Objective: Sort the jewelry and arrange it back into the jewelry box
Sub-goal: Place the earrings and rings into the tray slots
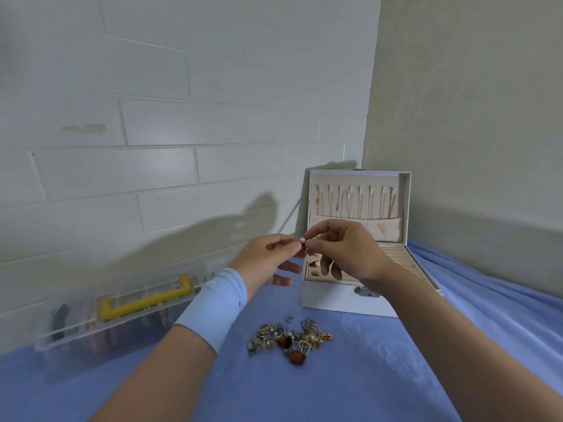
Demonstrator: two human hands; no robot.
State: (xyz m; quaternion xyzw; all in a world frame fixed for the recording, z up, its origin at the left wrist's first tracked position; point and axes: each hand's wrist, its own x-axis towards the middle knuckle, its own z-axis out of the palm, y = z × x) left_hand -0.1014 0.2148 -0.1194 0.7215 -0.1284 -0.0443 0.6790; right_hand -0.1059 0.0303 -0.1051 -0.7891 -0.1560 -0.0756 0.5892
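Observation:
A white jewelry box (341,300) stands open at the back right, with several necklaces (353,202) hanging inside its raised lid. A few small pieces lie in its front left compartments (315,266). My left hand (268,257) and my right hand (344,251) meet above that corner of the box. Both pinch a small pearl earring (302,240) between their fingertips. A heap of mixed jewelry (289,338), gold, silver and amber pieces, lies on the blue cloth in front of the box.
A clear plastic organiser case (122,312) with a yellow handle lies at the left against the white brick wall. A blue cloth (350,376) covers the surface. A beige wall closes the right side behind the box.

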